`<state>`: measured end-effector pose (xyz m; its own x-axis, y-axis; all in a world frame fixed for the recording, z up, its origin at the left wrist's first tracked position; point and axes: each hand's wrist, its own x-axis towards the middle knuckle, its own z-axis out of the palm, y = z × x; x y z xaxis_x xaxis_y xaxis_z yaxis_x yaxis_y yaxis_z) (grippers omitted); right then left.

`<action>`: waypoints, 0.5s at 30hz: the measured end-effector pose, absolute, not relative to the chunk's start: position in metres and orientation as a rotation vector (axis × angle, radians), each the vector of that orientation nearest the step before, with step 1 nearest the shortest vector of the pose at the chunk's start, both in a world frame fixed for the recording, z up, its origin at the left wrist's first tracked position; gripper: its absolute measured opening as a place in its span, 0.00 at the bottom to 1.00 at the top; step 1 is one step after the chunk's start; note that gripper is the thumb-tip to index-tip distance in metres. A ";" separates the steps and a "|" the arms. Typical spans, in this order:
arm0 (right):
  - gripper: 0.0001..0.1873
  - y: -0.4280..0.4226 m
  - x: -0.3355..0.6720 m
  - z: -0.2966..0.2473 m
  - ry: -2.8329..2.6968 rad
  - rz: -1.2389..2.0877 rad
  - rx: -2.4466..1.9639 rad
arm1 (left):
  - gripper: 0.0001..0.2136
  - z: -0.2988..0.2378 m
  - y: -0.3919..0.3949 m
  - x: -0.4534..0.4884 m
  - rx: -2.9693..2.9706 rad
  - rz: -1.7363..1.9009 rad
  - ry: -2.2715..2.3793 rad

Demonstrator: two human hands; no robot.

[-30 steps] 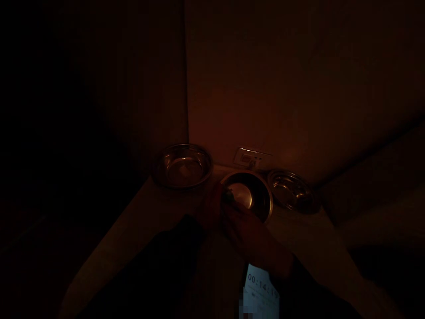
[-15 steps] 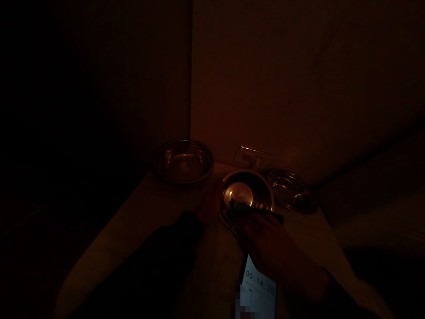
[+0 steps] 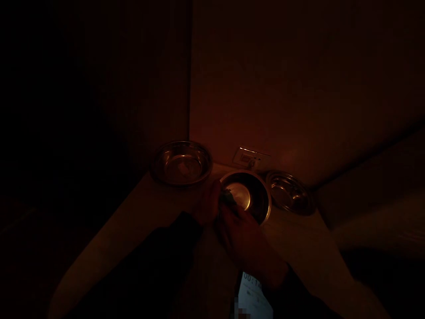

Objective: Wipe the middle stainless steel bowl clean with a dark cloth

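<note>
A round metal bowl point(image 3: 260, 199) stands tilted or open toward me on the table, its inside catching an orange glow. My left hand point(image 3: 208, 204) grips the bowl's left rim. A dark greenish cloth point(image 3: 227, 197) is bunched under the fingers of my right hand point(image 3: 244, 232), pressed at the bowl's near left rim. Dim light hides most of the fingertips and the cloth's edges.
On the pale table point(image 3: 126, 221), a wide metal basin point(image 3: 182, 170) sits at the back left, with something pale inside. A metal dish point(image 3: 290, 192) lies at the right. A lit phone point(image 3: 254, 294) shows a timer near me. A wall socket point(image 3: 251, 156) is behind the bowl.
My right hand has moved left along the bowl's near rim with the cloth, closer to my left hand. The cloth looks more bunched. My left hand stays at the rim.
</note>
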<state>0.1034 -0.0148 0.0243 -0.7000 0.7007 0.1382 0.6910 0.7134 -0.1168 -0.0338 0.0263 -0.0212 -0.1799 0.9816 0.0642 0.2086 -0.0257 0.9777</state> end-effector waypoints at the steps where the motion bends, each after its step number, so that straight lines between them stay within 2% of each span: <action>1: 0.22 -0.016 0.109 0.025 -2.769 0.069 -1.124 | 0.21 -0.020 0.027 -0.033 1.244 1.278 1.496; 8: 0.17 -0.018 0.146 0.035 -2.923 0.020 -1.067 | 0.23 -0.009 0.025 -0.029 1.200 1.327 1.349; 15: 0.20 -0.013 0.115 0.035 -2.769 0.262 -1.081 | 0.23 -0.008 0.023 -0.030 1.231 1.313 1.379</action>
<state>0.1150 -0.0127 0.0348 -0.7268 0.6819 0.0822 0.6543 0.7238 -0.2189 -0.0303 0.0226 -0.0078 -0.1577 0.9862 0.0497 0.0983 -0.0344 0.9946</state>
